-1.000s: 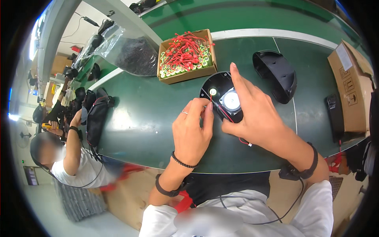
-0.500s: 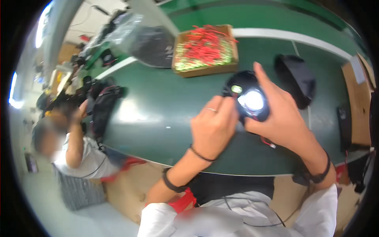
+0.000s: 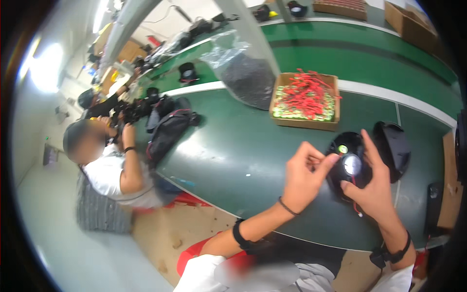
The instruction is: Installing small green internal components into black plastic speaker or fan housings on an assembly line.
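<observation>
My right hand [image 3: 373, 191] grips a round black housing [image 3: 336, 181] by its right side, thumb on the front and fingers along the edge. Set in the housing are a shiny round disc [image 3: 351, 165] and a small green-ended cell [image 3: 343, 149]. A red wire [image 3: 354, 182] hangs from it, ending in a small white plug. At the housing's left edge my left hand [image 3: 302, 177] is closed in a pinch, its thumb tip against or just before the rim. Whatever those fingers hold cannot be made out. Right behind the housing lies a black curved shell [image 3: 393, 152].
A cardboard box [image 3: 304, 124] of green cells with red wires stands behind my hands. Beside it are a plastic bag [image 3: 248, 82] of dark parts and a metal post. A black bag [image 3: 168, 131] lies near a seated co-worker [image 3: 114, 168] on the left. Another carton [image 3: 450, 180] is at right.
The view has swung left and up. The bright disc glares less now. My left hand has drawn back from the housing's front to its left edge; the right keeps its grip.
</observation>
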The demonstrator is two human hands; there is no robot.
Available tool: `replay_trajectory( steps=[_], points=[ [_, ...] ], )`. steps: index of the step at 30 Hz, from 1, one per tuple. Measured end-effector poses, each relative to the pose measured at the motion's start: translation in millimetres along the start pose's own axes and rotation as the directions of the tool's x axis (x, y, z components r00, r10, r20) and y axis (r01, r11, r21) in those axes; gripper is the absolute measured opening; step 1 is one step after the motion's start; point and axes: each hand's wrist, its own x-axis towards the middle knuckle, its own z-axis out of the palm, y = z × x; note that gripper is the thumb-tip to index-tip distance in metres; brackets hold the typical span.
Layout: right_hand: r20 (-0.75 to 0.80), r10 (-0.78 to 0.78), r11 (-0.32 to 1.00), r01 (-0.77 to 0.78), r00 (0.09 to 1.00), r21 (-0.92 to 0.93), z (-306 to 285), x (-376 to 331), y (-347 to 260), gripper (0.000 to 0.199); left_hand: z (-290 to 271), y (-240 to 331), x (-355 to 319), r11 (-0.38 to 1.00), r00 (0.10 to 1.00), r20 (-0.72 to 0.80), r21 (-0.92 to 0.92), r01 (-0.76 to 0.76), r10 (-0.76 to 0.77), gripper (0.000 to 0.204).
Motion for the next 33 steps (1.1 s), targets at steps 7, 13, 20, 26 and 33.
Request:
replay_trajectory(
  steps=[7, 13, 20, 26, 33],
  points=[
    [0.088, -0.127, 0.968, 0.104, 0.988, 0.228, -3, 12, 12, 0.107, -23, 7, 28, 0.984, 0.927, 0.375, -0.165, 0.07, -0.003, 0.061],
    [0.096, -0.134, 0.972, 0.112, 0.986, 0.207, -14, 9, 7, 0.107, -14, 12, 31, 0.934, 0.819, 0.571, -0.265, 0.241, -0.049, 0.06],
    [-0.102, -0.345, 0.925, 0.319, 0.933, -0.207, -23, 10, -2, 0.077, -4, 10, 40, 0.981, 0.922, 0.337, -0.046, -0.187, 0.191, 0.06],
    [-0.074, -0.391, 0.891, 0.357, 0.917, -0.281, -13, 10, 6, 0.025, -8, 7, 40, 0.959, 0.918, 0.31, 0.056, -0.277, 0.247, 0.064],
    [-0.122, -0.297, 0.932, 0.261, 0.947, -0.251, -8, 6, 8, 0.014, -9, 3, 34, 0.957, 0.939, 0.218, 0.051, -0.284, 0.267, 0.067]
  ],
)
